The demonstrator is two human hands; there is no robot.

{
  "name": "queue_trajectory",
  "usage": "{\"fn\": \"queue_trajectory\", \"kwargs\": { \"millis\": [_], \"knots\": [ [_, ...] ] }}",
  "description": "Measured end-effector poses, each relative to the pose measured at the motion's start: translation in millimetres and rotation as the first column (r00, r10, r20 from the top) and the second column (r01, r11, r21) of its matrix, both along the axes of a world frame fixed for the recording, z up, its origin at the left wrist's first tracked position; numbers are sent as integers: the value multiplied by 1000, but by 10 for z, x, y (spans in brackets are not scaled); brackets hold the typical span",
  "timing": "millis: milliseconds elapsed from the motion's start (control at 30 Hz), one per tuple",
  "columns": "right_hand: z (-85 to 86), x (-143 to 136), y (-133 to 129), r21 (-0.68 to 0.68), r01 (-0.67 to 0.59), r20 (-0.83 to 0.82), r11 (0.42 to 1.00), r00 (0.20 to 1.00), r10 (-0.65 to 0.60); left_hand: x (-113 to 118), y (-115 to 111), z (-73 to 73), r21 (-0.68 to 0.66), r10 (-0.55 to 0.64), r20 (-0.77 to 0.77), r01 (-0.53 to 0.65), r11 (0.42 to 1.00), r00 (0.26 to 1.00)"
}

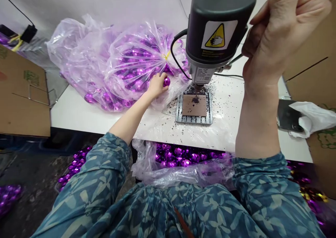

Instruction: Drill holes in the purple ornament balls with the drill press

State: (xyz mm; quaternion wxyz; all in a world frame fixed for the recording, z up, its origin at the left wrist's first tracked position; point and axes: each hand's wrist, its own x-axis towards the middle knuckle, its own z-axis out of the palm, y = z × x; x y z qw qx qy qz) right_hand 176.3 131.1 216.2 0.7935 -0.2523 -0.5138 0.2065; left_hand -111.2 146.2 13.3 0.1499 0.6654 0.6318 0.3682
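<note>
A shiny purple ball (167, 81) is pinched in the fingers of my left hand (156, 85), beside a clear plastic bag (105, 61) full of similar faceted balls. To the right stands a dark bench drill press (220, 13) with a hand-warning sticker. Raised at its right side, my right hand (278, 24) is closed around the end of the press lever (235, 60); the grip itself is hidden by the fingers. Below the machine's head, a brown square pad (187, 106) with a small hole and dark crumbs lies on the slotted metal base (194, 121).
Dark shavings lie scattered over the white table (225, 126). An opened bag of purple balls (183, 155) sits below the front edge. Cardboard boxes (23, 97) flank the table. At right lie a black phone (288, 115) and crumpled tissue (315, 117). A black cable (173, 52) hangs beside the press.
</note>
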Motion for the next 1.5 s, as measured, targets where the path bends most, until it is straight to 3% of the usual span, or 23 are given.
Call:
{"fn": "queue_trajectory", "kwargs": {
  "millis": [67, 200, 300, 433, 567, 667, 867, 1233, 1500],
  "knots": [
    [-8, 0, 7, 6, 11, 28, 1000, 1000, -12, 117, -174, 64, 23, -108, 243, 105, 994, 964],
    [-8, 21, -50, -7, -10, 33, 1000, 999, 10, 400, -524, 97, -28, -207, 622, 286, 958, 755],
    [15, 23, -99, -46, -39, -11, 998, 999, 38, 572, -684, 45, -74, -193, 714, 346, 935, 673],
    [53, -1, -154, -64, -80, -66, 995, 995, 76, 705, -781, -44, -128, -169, 751, 393, 911, 638],
    [83, -25, -235, -69, -113, -77, 991, 991, 108, 753, -836, -83, -154, -143, 700, 343, 926, 700],
    [90, -36, -262, -92, -115, -76, 989, 991, 108, 789, -866, -84, -113, -205, 621, 344, 932, 757],
    [97, -49, -228, -159, -69, -44, 985, 997, 63, 898, -839, -145, -87, -298, 626, 444, 892, 721],
    [147, -69, -292, -205, -62, -31, 977, 998, 57, 1078, -816, -176, -29, -330, 354, 363, 931, 875],
    [140, -18, -316, -194, -95, 36, 976, 994, 103, 1287, -931, -362, 38, -295, 362, 302, 953, 884]
  ]
}}
